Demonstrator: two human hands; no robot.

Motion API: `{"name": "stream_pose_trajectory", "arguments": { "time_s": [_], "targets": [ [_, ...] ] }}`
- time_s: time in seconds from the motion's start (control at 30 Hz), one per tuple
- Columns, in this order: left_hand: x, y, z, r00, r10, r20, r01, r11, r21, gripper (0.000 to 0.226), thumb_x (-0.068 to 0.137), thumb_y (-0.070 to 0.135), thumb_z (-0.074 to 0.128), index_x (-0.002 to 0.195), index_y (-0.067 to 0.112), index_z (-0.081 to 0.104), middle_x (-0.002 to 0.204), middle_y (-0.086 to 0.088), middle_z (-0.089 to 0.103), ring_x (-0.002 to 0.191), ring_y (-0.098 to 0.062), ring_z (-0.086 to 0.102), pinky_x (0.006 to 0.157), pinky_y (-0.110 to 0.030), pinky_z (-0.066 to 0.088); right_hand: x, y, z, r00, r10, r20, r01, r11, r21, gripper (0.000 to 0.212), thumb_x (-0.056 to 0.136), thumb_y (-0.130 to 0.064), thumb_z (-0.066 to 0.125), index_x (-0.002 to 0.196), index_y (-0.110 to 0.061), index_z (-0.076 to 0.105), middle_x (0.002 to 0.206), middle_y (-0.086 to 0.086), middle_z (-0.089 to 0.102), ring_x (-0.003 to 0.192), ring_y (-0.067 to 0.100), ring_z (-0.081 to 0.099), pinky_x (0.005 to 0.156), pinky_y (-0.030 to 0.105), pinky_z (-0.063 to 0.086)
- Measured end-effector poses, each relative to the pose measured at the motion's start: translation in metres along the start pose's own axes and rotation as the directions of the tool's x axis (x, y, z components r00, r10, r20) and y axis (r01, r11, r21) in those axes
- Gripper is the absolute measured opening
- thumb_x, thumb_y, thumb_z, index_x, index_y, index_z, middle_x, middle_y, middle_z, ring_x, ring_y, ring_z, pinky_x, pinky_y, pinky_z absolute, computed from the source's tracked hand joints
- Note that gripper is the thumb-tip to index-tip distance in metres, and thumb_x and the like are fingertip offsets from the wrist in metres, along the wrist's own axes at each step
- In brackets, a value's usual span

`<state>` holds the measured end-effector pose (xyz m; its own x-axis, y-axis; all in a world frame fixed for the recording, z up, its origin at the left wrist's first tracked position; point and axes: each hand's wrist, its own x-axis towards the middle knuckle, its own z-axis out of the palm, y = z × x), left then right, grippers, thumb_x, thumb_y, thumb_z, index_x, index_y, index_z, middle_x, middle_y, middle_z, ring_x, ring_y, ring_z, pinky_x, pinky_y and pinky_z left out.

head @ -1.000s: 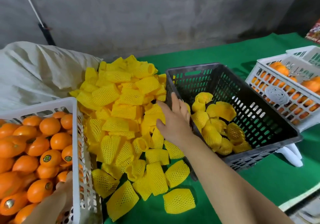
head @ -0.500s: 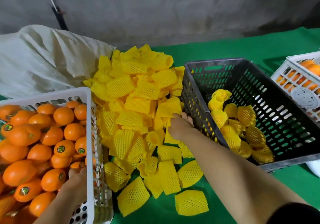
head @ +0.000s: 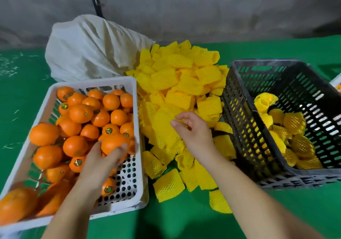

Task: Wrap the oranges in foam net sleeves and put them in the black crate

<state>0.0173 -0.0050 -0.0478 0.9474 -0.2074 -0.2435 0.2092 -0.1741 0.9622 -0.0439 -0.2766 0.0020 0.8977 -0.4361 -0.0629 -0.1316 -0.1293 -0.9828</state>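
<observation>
A white crate (head: pixel 137 165) on the left holds many bare oranges. My left hand (head: pixel 100 163) reaches into it, and its fingers curl round one orange (head: pixel 112 142) near the crate's right wall. A heap of yellow foam net sleeves (head: pixel 177 83) lies in the middle. My right hand (head: pixel 193 131) hovers over the heap and pinches a sleeve (head: pixel 164 126) at its top edge. The black crate (head: pixel 238 113) on the right holds several oranges wrapped in sleeves (head: pixel 293 122).
A cream cloth sack (head: pixel 88 48) sits behind the white crate. Green cloth (head: pixel 184 220) covers the table. Loose sleeves lie scattered toward the front edge. A corner of another white crate (head: pixel 337 81) shows at the far right. A grey wall stands behind.
My right hand moved left from the black crate's wall onto the sleeve heap and took a sleeve. My left hand rose inside the white crate and closed on an orange. The view swung left.
</observation>
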Motion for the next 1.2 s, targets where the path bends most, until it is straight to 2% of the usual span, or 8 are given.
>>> {"name": "stream_pose_trajectory", "arguments": {
  "time_s": [0.17,0.3,0.63,0.73,0.83,0.97,1.07,1.2],
  "targets": [
    [-0.053,0.011,0.028,0.971,0.05,0.235,0.014,0.965,-0.262,0.077,0.07,0.073,0.086,0.136,0.04,0.066,0.135,-0.003,0.072,0.125,-0.027,0.069,0.107,-0.058,0.051,-0.045,-0.018,0.058,0.982,0.005,0.19,-0.027,0.993,0.111,0.02,0.088,-0.043,0.074,0.105,-0.034,0.071,0.1,-0.018,0.074,0.091,-0.005,0.066,0.073,0.012,0.049],
    [-0.053,0.005,0.015,0.973,0.066,0.222,0.05,0.874,-0.483,0.102,0.073,0.063,0.089,0.154,0.017,0.049,0.149,-0.009,0.062,0.137,-0.032,0.06,0.118,-0.061,0.04,-0.065,-0.012,0.068,0.935,0.086,0.345,-0.176,0.955,0.24,0.039,0.087,-0.023,0.072,0.123,-0.035,0.065,0.114,-0.007,0.077,0.103,0.009,0.071,0.09,0.029,0.057],
    [-0.058,0.007,0.004,0.938,0.079,0.338,0.079,0.9,-0.43,0.109,0.071,0.07,0.086,0.155,0.012,0.046,0.152,-0.011,0.06,0.14,-0.033,0.057,0.116,-0.052,0.047,-0.089,-0.012,0.088,0.989,-0.118,0.092,0.121,0.992,-0.035,0.011,0.09,-0.024,0.064,0.09,-0.032,0.07,0.06,-0.021,0.06,0.051,-0.003,0.049,0.05,0.009,0.036],
    [-0.058,0.009,0.003,0.931,0.065,0.359,0.119,0.877,-0.466,0.119,0.062,0.076,0.088,0.155,0.014,0.046,0.153,-0.01,0.059,0.142,-0.03,0.056,0.117,-0.05,0.046,-0.081,-0.009,0.088,0.986,-0.166,-0.023,0.158,0.968,-0.196,0.015,0.094,-0.019,0.068,0.088,-0.029,0.059,0.064,-0.016,0.05,0.054,0.001,0.042,0.054,0.022,0.034],
    [-0.056,0.001,0.006,0.936,0.063,0.345,0.102,0.892,-0.44,0.114,0.054,0.087,0.082,0.148,0.03,0.052,0.146,0.004,0.066,0.137,-0.018,0.059,0.114,-0.044,0.043,-0.076,-0.009,0.088,0.952,-0.23,-0.2,0.146,0.922,-0.36,0.019,0.095,-0.018,0.069,0.089,-0.024,0.052,0.066,-0.011,0.043,0.055,0.006,0.04,0.053,0.035,0.036],
    [-0.054,-0.005,0.006,0.925,0.101,0.366,0.047,0.926,-0.375,0.088,0.058,0.093,0.075,0.136,0.052,0.064,0.136,0.017,0.07,0.124,-0.006,0.067,0.094,-0.032,0.058,-0.078,-0.011,0.098,0.942,-0.299,-0.151,0.188,0.845,-0.501,0.031,0.095,-0.029,0.073,0.077,-0.027,0.048,0.06,-0.008,0.042,0.055,0.013,0.042,0.053,0.043,0.041],
    [-0.055,-0.008,0.006,0.928,0.134,0.348,-0.013,0.944,-0.328,0.095,0.068,0.088,0.074,0.145,0.035,0.06,0.137,0.0,0.07,0.124,-0.023,0.069,0.095,-0.039,0.061,-0.077,-0.013,0.1,0.954,-0.296,-0.054,0.218,0.804,-0.553,0.04,0.095,-0.035,0.073,0.07,-0.034,0.042,0.068,-0.01,0.042,0.062,0.006,0.041,0.059,0.034,0.039],
    [-0.06,-0.007,0.006,0.94,0.193,0.281,-0.123,0.961,-0.248,0.064,0.072,0.083,0.076,0.123,0.044,0.073,0.122,0.001,0.077,0.112,-0.018,0.074,0.086,-0.029,0.061,-0.073,-0.014,0.087,0.982,-0.188,0.028,0.18,0.876,-0.447,0.017,0.096,-0.03,0.073,0.089,-0.022,0.06,0.075,-0.012,0.051,0.061,0.002,0.048,0.058,0.017,0.036]
  ]
}}
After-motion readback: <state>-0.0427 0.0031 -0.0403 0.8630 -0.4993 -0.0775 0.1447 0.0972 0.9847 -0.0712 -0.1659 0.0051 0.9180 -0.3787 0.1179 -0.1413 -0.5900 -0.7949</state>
